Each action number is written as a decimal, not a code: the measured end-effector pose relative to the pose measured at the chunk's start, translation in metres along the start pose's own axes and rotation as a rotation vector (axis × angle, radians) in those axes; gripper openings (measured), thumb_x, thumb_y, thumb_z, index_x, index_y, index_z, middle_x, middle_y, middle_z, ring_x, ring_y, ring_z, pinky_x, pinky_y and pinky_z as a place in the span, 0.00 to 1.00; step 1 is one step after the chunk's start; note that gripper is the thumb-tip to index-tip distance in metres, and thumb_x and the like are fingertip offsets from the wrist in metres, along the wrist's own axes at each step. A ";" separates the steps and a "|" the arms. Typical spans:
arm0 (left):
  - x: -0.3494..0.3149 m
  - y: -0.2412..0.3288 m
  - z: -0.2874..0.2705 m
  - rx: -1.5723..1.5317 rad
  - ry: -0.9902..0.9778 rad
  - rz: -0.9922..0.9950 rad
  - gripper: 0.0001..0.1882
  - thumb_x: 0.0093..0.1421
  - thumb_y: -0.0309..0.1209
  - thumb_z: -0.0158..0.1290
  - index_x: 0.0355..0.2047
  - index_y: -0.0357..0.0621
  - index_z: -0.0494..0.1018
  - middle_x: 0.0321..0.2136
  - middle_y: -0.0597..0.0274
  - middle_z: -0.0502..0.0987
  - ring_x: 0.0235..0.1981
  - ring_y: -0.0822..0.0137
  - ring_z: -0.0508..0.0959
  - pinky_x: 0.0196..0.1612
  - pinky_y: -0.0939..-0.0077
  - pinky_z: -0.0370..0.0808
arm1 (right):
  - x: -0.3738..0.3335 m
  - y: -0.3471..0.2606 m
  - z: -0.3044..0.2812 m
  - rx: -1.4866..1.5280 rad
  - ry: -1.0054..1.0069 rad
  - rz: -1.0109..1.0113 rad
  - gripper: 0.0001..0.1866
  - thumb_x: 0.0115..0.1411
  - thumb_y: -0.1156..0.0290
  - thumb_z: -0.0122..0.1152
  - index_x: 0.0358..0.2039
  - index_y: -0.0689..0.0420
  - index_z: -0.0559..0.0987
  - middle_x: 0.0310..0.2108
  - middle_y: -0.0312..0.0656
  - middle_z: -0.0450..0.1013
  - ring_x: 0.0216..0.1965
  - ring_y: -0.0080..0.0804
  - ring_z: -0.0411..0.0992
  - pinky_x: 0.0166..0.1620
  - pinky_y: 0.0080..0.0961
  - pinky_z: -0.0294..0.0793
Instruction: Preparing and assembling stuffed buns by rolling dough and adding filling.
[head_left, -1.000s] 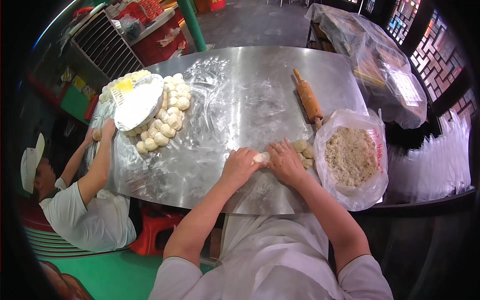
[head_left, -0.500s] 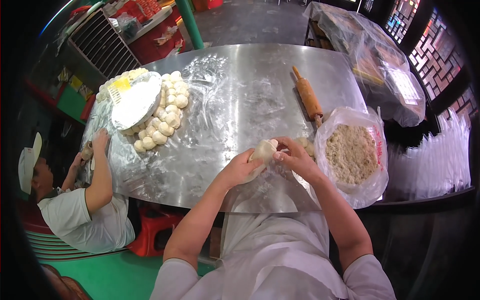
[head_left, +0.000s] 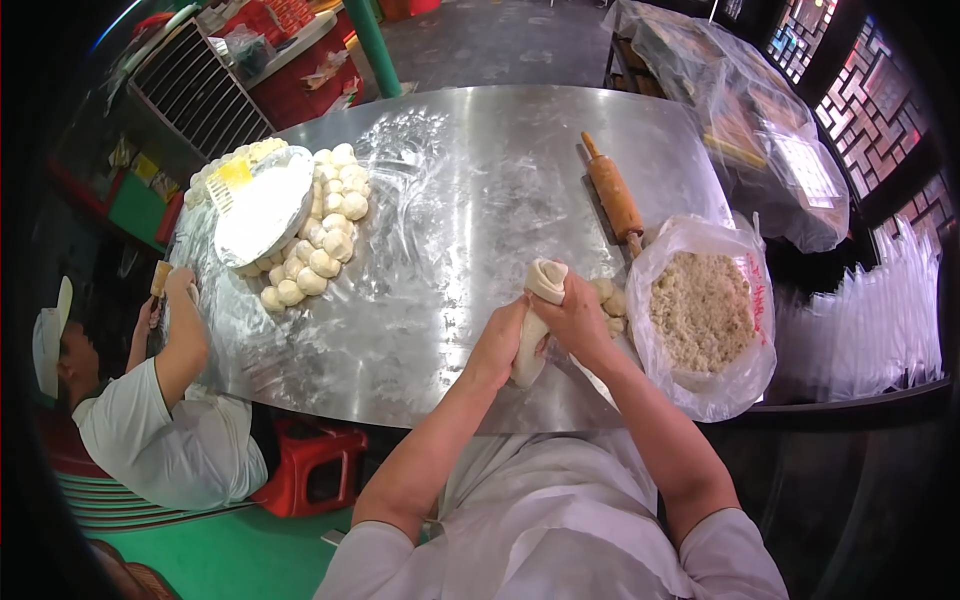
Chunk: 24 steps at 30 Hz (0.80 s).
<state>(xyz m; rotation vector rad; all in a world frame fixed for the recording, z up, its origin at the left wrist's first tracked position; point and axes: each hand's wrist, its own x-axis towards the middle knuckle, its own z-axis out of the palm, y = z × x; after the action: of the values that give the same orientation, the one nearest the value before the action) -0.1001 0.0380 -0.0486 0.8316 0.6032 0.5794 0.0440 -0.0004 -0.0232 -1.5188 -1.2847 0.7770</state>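
A pale piece of dough (head_left: 528, 355) is squeezed between my two hands over the table's near side. Its gathered, folded top pokes up above the fingers, and a longer part hangs below them. My left hand (head_left: 504, 335) is wrapped round the left side of the dough. From the right, my right hand (head_left: 577, 312) grips it just under the folded top. Several small dough balls (head_left: 609, 297) lie beside my right hand. To their right stands a clear plastic bag (head_left: 665, 375) holding a crumbly pale filling (head_left: 703, 308).
A wooden rolling pin (head_left: 614, 195) lies behind the bag on the metal table (head_left: 440, 330). At left, a floury round tray (head_left: 262, 225) with a yellow scraper (head_left: 230, 180) rests among many dough balls (head_left: 325, 262). A co-worker (head_left: 165, 420) holds a small roller (head_left: 160, 278) at the table's left edge.
The dough has gone from a rounded pouch to an upright, squeezed shape with a folded top. My hands have closed tighter round it. The co-worker's hands have shifted left, lifting the roller.
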 end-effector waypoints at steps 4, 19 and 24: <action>-0.002 0.008 -0.002 0.040 0.050 0.032 0.22 0.74 0.45 0.40 0.47 0.37 0.71 0.28 0.55 0.76 0.18 0.69 0.72 0.24 0.72 0.70 | 0.041 0.023 -0.029 -0.409 0.162 -0.073 0.26 0.54 0.67 0.70 0.50 0.63 0.72 0.46 0.52 0.73 0.47 0.54 0.71 0.50 0.42 0.71; -0.002 0.017 -0.010 0.118 0.154 -0.122 0.35 0.71 0.62 0.34 0.47 0.40 0.73 0.34 0.58 0.77 0.29 0.68 0.79 0.35 0.74 0.77 | -0.016 -0.011 0.017 0.043 -0.055 0.155 0.26 0.54 0.69 0.70 0.48 0.63 0.68 0.43 0.58 0.71 0.48 0.59 0.69 0.50 0.48 0.68; -0.003 -0.001 -0.010 0.013 0.140 -0.033 0.30 0.72 0.56 0.37 0.38 0.40 0.75 0.23 0.62 0.76 0.21 0.69 0.76 0.28 0.72 0.75 | -0.006 -0.012 0.017 -0.095 0.019 0.042 0.25 0.55 0.72 0.67 0.49 0.63 0.66 0.44 0.60 0.71 0.46 0.59 0.71 0.48 0.48 0.69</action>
<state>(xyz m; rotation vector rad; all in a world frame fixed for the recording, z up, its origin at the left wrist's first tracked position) -0.1086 0.0402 -0.0535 0.7961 0.7474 0.6079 0.0229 -0.0016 -0.0188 -1.6298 -1.2956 0.7358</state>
